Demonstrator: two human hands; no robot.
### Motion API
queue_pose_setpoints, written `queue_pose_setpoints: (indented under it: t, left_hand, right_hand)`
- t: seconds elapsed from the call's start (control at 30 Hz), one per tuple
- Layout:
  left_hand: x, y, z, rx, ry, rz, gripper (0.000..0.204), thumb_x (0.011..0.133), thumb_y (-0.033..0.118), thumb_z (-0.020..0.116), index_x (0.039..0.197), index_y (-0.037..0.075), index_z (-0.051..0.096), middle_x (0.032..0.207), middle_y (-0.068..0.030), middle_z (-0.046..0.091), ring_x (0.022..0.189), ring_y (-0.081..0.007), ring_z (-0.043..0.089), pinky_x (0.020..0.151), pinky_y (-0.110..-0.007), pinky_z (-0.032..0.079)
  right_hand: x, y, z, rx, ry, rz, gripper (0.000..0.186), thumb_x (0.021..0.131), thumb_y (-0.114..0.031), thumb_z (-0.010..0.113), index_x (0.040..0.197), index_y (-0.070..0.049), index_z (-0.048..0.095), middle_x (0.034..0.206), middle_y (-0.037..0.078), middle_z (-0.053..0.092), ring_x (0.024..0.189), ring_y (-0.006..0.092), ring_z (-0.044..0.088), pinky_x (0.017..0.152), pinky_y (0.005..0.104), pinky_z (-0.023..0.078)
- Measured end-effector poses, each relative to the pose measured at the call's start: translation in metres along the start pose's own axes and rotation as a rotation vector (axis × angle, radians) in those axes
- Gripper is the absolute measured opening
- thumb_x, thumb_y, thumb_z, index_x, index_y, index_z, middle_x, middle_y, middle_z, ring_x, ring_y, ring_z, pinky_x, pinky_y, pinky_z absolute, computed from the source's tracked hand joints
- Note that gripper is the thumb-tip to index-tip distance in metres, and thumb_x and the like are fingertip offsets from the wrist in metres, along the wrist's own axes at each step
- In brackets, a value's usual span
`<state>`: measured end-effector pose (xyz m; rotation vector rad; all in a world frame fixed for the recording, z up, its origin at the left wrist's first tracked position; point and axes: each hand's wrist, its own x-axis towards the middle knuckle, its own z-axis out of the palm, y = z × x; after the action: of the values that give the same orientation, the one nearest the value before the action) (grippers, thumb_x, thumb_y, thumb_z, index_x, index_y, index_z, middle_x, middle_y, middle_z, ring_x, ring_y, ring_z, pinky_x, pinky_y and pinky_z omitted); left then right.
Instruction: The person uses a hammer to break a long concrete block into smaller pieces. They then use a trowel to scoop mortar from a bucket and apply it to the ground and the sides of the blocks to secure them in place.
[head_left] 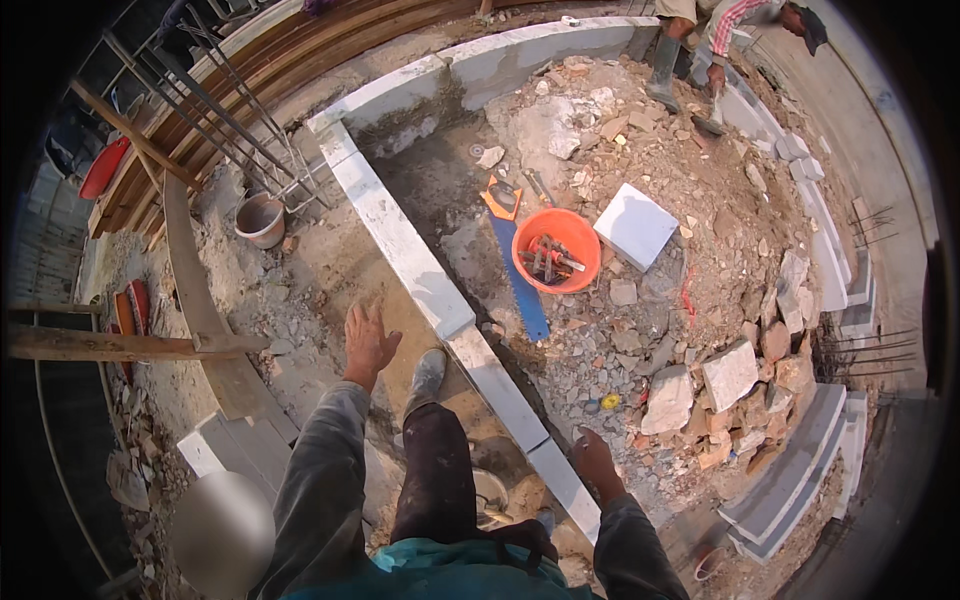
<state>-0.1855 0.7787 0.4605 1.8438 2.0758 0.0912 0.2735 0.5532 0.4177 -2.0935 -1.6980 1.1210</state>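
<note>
My left hand point(370, 342) is open, fingers spread, above sandy ground left of a row of white blocks point(395, 240). My right hand point(595, 462) hangs open and empty, fingers slightly bent, just right of the row’s near end. Beyond the row lie an orange bucket point(555, 225) with tools point(548, 258) inside, a blue-bladed saw with an orange handle point(515, 270), and a loose white block point(633, 226) beside the bucket. My boot point(428, 378) stands left of the blocks.
A rubble mound point(700, 160) fills the right side; another person point(715, 40) works there with a tool. Steel bars point(215, 90), a pale bucket point(258, 222), stacked planks point(160, 140) and a wooden beam point(120, 347) are at left. Curved blocks point(785, 470) lie at lower right.
</note>
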Motion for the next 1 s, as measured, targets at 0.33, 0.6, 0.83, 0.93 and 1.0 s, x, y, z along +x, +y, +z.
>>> queue_pose_setpoints:
  t: [0.33,0.6,0.83,0.93,1.0]
  left_hand:
    - [0.245,0.021,0.088,0.019,-0.221,0.124,0.105,0.071,0.043,0.078,0.153,0.013,0.019,0.158,-0.0239,0.002,0.146,-0.0444,-0.004,0.112,-0.065,0.001]
    - [0.244,0.020,0.095,-0.006,-0.236,0.129,0.100,0.067,0.027,0.081,0.150,0.017,0.027,0.154,-0.0312,0.002,0.144,-0.0482,-0.004,0.111,-0.066,0.002]
    - [0.245,0.026,0.091,-0.033,-0.218,0.193,0.100,0.062,0.028,0.085,0.147,0.012,0.034,0.155,-0.0321,-0.004,0.143,-0.0519,-0.009,0.107,-0.070,-0.003]
    - [0.236,0.027,0.096,-0.005,-0.241,0.168,0.098,0.059,0.022,0.080,0.147,0.014,0.037,0.156,-0.0281,-0.001,0.145,-0.0473,-0.007,0.110,-0.066,-0.001]
    - [0.242,0.026,0.095,0.032,-0.177,0.178,0.095,0.060,0.022,0.077,0.147,0.015,0.038,0.157,-0.0269,0.001,0.146,-0.0453,-0.005,0.112,-0.064,0.000]
  right_hand:
    - [0.453,-0.142,-0.015,-0.175,0.342,-0.216,0.036,0.088,-0.010,0.050,0.122,0.001,0.054,0.103,0.028,0.060,0.095,0.0455,0.059,0.082,0.0523,0.046]
    - [0.645,-0.133,0.003,-0.567,0.214,0.015,0.027,0.084,-0.010,0.052,0.109,0.000,0.052,0.110,0.027,0.063,0.096,0.0435,0.063,0.087,0.0498,0.048]
    - [0.756,-0.069,0.014,-0.605,0.063,0.280,0.055,0.086,-0.013,0.053,0.138,-0.001,0.041,0.121,0.024,0.061,0.116,0.0394,0.058,0.094,0.0518,0.047]
    - [0.743,-0.057,0.021,-0.687,-0.019,0.273,0.042,0.086,-0.017,0.056,0.126,-0.004,0.055,0.119,0.023,0.063,0.115,0.0382,0.059,0.093,0.0503,0.049]
    - [0.743,-0.091,0.017,-0.696,0.051,0.208,0.038,0.086,-0.016,0.057,0.122,-0.005,0.059,0.115,0.020,0.065,0.111,0.0355,0.062,0.090,0.0473,0.050]
